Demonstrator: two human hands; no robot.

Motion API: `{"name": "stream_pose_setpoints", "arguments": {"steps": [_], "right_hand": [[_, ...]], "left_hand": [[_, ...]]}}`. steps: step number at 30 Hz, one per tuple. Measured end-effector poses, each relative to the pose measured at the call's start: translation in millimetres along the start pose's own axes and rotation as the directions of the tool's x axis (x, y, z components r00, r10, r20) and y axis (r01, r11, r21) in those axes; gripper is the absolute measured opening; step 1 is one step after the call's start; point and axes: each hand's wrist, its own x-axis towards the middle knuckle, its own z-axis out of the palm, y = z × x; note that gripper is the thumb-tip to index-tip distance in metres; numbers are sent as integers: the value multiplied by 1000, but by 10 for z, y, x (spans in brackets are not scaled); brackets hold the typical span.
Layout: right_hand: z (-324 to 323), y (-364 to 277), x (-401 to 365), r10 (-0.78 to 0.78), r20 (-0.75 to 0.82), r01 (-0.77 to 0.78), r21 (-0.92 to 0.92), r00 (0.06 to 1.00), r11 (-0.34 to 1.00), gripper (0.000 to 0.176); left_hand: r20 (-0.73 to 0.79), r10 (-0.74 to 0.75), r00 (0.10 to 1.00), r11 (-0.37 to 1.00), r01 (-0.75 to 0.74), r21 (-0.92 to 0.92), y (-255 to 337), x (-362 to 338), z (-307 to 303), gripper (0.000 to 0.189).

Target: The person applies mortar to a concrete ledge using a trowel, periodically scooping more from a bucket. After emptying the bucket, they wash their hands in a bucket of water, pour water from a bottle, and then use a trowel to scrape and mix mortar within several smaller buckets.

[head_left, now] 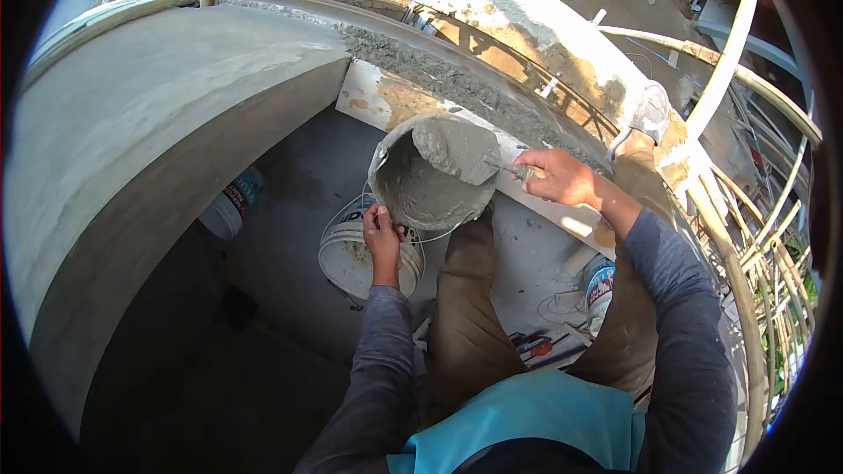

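My right hand (pixel 566 177) is closed around the handle of a trowel (pixel 479 156). Grey wet mortar (pixel 432 146) sits on its blade, which is over the mouth of a mortar-coated bucket (pixel 421 202). That bucket is tilted, its opening turned up toward me, and its inner wall is smeared with mortar. At its lower left rim my left hand (pixel 382 241) is closed on the bucket, the fingertips partly hidden. Just beneath stands a white bucket (pixel 338 268) with a wire handle. How much mortar lies deep in the tilted bucket is shaded.
A ledge topped with rough mortar (pixel 492 98) runs across ahead, a stained board (pixel 378 96) along its near side. To the left is a curved plastered wall (pixel 176 79), with another bucket (pixel 230 206) below. Bamboo poles (pixel 729 246) stand at right; a paint pail (pixel 600 285) is near my leg.
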Motion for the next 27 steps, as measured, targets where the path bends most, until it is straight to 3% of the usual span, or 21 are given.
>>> {"name": "stream_pose_setpoints", "arguments": {"steps": [2, 3, 4, 6, 7, 9, 13, 15, 18, 20, 22, 24, 25, 27], "right_hand": [[-180, -54, 17, 174, -188, -140, 178, 967, 974, 48], [-172, 70, 119, -16, -467, 20, 5, 884, 1000, 46], [-214, 104, 228, -11, -477, 14, 3, 879, 1000, 46], [-278, 139, 546, -111, -831, -71, -178, 545, 981, 48], [-304, 176, 749, -108, -832, -73, -175, 545, 982, 48], [-306, 241, 1158, -70, -961, -235, -136, 269, 963, 47], [-121, 199, 1638, 0, -939, -319, -117, 345, 941, 43], [-88, 178, 1660, -83, -572, -248, -475, 816, 844, 38], [50, 69, 1233, -55, -630, -184, -308, 775, 933, 39], [68, 58, 775, -28, -740, -152, -175, 672, 973, 40], [135, 239, 238, -247, -729, -32, -345, 639, 938, 42], [92, 234, -242, -413, -540, 105, -510, 734, 854, 42], [121, 152, -345, -414, -540, 102, -514, 733, 852, 42], [178, 10, -443, -316, -343, -38, -727, 885, 686, 38]], "left_hand": [[24, -32, 999, 999, 32, 16, -130, 59, -66, 33], [35, -64, 997, 998, 65, -4, -169, 66, -76, 33], [45, -99, 994, 995, 100, -24, -178, 59, -54, 34], [29, -108, 994, 993, 109, -53, -203, 47, -29, 31], [26, -108, 994, 993, 110, -52, -217, 48, -35, 31], [6, -126, 992, 991, 126, -40, -188, 37, -30, 29], [9, -148, 989, 988, 148, -35, -222, 57, -59, 29], [-15, -110, 994, 993, 109, -39, -240, 67, -41, 29], [-44, -108, 993, 994, 107, -35, -223, 42, -25, 30], [-46, -73, 996, 997, 73, -16, -195, -7, 8, 30], [-39, -42, 998, 999, 42, 10, -148, -107, 43, 30], [-54, 167, 984, 977, -158, 141, -19, -278, 163, 29], [-51, 168, 984, 978, -160, 137, 112, -402, 259, 29], [-82, 204, 975, 965, -187, 181, 331, -677, 478, 29]]}}
